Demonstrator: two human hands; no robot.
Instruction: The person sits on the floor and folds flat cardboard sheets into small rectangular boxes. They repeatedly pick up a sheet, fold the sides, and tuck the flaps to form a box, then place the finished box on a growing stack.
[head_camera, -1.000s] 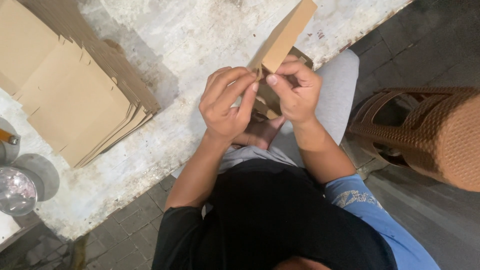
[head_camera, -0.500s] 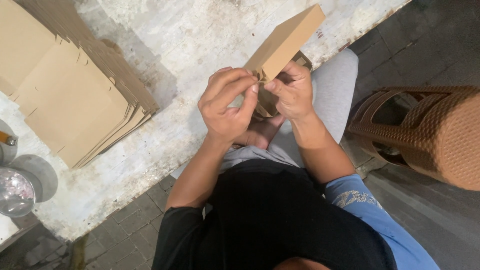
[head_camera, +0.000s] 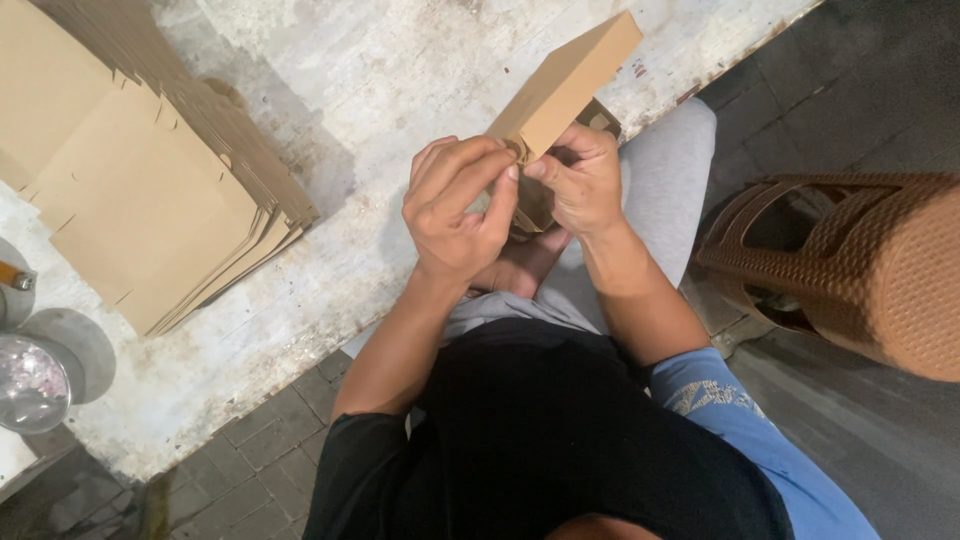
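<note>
A flat, slim box of plain brown cardboard is held up in the air over the near edge of the worn, whitewashed stone bench, just above the lap. Its lower end is pinched by both hands: the left hand is closed over the near corner, with the fingertips pressed together against the card, and the right hand is clamped on the same end from the other side, thumb against forefinger. Neither grip is spread.

The box is judged to be light and hollow, stiff along its folded edges yet easily dented on its broad faces, with a dry, matt surface that is unlikely to slip. The best hold is reckoned to be at the corners and folded edges, where the card is doubled, not on the open middle of a panel.

The long axis is tilted, running from the hands up and away to the right, with the free end pointed over the bench. One narrow side is turned toward the camera.

Left of the box, well apart from it, a fanned stack of flat brown cardboard blanks is seen lying on the bench. To the right of the box, off the bench, a brown woven plastic basket is seen on its side.
</note>
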